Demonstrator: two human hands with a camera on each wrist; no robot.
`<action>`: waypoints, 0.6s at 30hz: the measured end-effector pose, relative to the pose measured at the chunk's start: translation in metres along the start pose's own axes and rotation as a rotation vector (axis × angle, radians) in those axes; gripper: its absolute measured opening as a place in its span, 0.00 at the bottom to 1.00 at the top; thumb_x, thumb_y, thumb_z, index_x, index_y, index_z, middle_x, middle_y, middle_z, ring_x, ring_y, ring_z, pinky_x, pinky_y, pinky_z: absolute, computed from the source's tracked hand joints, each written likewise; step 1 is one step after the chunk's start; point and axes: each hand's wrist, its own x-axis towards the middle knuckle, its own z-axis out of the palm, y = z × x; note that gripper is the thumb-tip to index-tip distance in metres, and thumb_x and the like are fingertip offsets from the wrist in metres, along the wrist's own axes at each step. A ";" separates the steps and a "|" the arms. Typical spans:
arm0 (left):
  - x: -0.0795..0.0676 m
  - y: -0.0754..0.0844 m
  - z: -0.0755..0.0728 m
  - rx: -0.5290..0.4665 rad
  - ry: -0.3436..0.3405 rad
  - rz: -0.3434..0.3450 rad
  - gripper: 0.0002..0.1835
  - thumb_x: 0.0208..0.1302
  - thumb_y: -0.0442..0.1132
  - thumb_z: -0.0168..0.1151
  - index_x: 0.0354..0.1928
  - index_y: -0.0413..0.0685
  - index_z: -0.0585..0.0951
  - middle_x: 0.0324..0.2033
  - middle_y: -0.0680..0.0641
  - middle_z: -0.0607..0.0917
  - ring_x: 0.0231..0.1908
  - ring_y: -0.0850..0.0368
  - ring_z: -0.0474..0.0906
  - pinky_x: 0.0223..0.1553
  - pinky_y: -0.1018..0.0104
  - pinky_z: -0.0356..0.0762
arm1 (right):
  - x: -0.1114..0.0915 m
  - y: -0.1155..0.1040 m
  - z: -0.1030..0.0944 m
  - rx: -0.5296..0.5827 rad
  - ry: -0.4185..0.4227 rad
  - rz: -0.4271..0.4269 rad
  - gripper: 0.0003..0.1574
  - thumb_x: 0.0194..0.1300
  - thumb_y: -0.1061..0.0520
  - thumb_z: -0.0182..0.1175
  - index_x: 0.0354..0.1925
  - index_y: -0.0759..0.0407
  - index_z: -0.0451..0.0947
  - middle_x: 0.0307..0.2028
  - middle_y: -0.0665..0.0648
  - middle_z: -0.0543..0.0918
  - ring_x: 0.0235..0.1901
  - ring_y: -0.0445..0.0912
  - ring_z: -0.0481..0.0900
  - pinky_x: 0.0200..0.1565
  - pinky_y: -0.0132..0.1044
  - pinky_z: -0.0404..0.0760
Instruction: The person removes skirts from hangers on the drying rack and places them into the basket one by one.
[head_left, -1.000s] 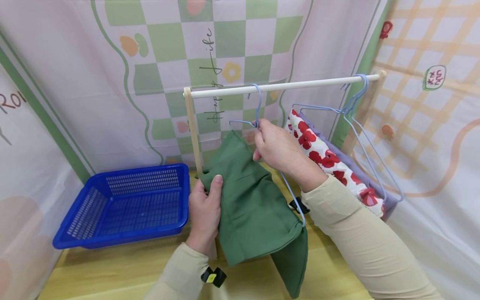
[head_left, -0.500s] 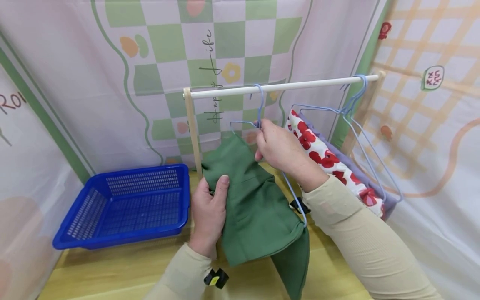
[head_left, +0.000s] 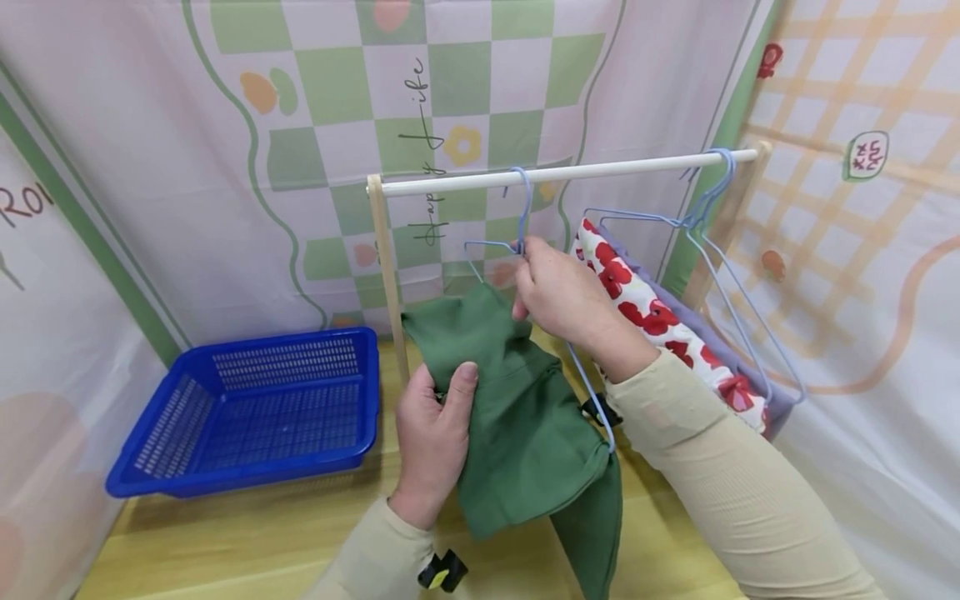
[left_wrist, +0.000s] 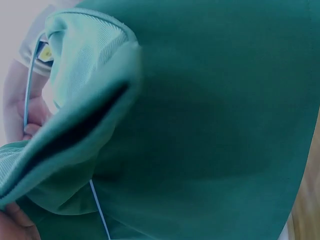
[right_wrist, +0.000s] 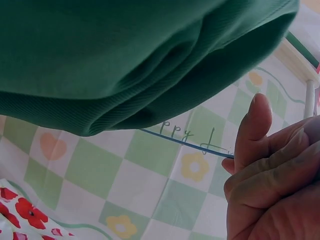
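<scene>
A green garment (head_left: 517, 417) hangs partly on a light-blue wire hanger (head_left: 525, 204), whose hook lies over the white rail (head_left: 622, 171). My left hand (head_left: 435, 442) grips the garment's left edge, thumb in front and the other fingers hidden behind the cloth. My right hand (head_left: 566, 292) pinches the hanger just below its hook. The hanger's right corner sits inside the garment's edge, while part of its left arm is bare above the cloth. In the left wrist view a folded, open edge of the garment (left_wrist: 215, 100) shows; in the right wrist view its underside shows folds.
A blue plastic basket (head_left: 262, 417) stands left of the rack on the wooden table (head_left: 262, 542). At the rail's right end hang more blue hangers (head_left: 701, 212) with a red-flowered white garment (head_left: 660, 321) and a purple one (head_left: 783, 404). Printed curtains surround the table.
My left hand has moved rightward and a little down, drawing the garment along. Its upper tip has sunk, baring more of the hanger's left arm. The right hand and hanger have shifted slightly right.
</scene>
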 end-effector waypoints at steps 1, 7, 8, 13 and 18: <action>0.000 0.001 0.000 -0.001 -0.004 0.014 0.09 0.74 0.42 0.66 0.44 0.43 0.83 0.38 0.47 0.89 0.36 0.56 0.87 0.38 0.61 0.87 | 0.000 0.000 0.000 0.000 0.000 -0.002 0.24 0.83 0.52 0.38 0.68 0.62 0.65 0.27 0.52 0.87 0.30 0.51 0.78 0.37 0.44 0.76; -0.004 0.006 0.002 0.016 -0.026 0.081 0.06 0.74 0.39 0.65 0.45 0.43 0.84 0.40 0.48 0.90 0.39 0.56 0.88 0.41 0.61 0.87 | 0.000 0.001 0.000 0.002 -0.002 -0.005 0.23 0.84 0.51 0.38 0.66 0.63 0.65 0.27 0.53 0.87 0.27 0.51 0.76 0.36 0.44 0.76; -0.004 0.007 0.003 0.020 -0.029 0.091 0.06 0.74 0.39 0.65 0.45 0.43 0.84 0.40 0.48 0.90 0.39 0.56 0.88 0.41 0.61 0.87 | 0.000 0.001 0.001 0.004 -0.003 -0.005 0.23 0.84 0.51 0.38 0.66 0.63 0.65 0.27 0.53 0.87 0.27 0.51 0.75 0.36 0.44 0.76; -0.005 0.009 0.003 0.053 -0.040 0.146 0.05 0.74 0.37 0.65 0.45 0.43 0.83 0.40 0.48 0.90 0.39 0.57 0.87 0.40 0.62 0.87 | -0.001 0.002 0.000 0.005 -0.003 -0.008 0.23 0.84 0.51 0.39 0.66 0.62 0.65 0.27 0.53 0.87 0.26 0.51 0.75 0.35 0.44 0.76; -0.006 0.010 0.002 0.070 -0.048 0.208 0.05 0.73 0.37 0.66 0.45 0.42 0.83 0.39 0.48 0.89 0.37 0.57 0.87 0.38 0.62 0.87 | -0.001 0.002 0.000 0.002 -0.002 -0.012 0.24 0.84 0.51 0.39 0.68 0.61 0.65 0.28 0.54 0.87 0.27 0.51 0.76 0.37 0.44 0.77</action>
